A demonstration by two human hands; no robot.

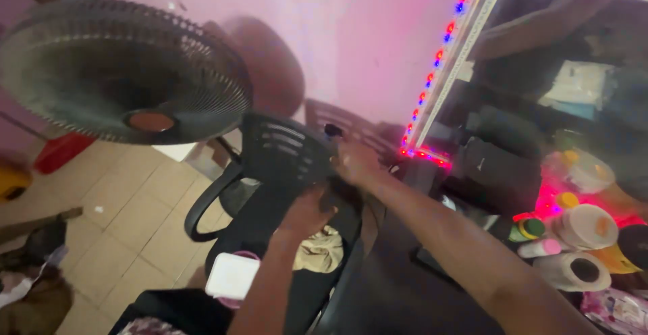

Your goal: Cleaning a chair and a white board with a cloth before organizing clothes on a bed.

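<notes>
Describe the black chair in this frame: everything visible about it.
The black chair looks like moulded plastic, with a slotted backrest, curved armrests and a dark seat. It stands upright on the tiled floor, beside a dark table and in front of a standing fan. A crumpled beige cloth and a white square container lie on its seat. The right hand rests at the backrest's top edge; the left hand reaches just below it. Its legs are hidden.

Matt black plastic chair (283, 152), soft beige cloth (318, 250), glossy tiled floor (135, 220).
</notes>
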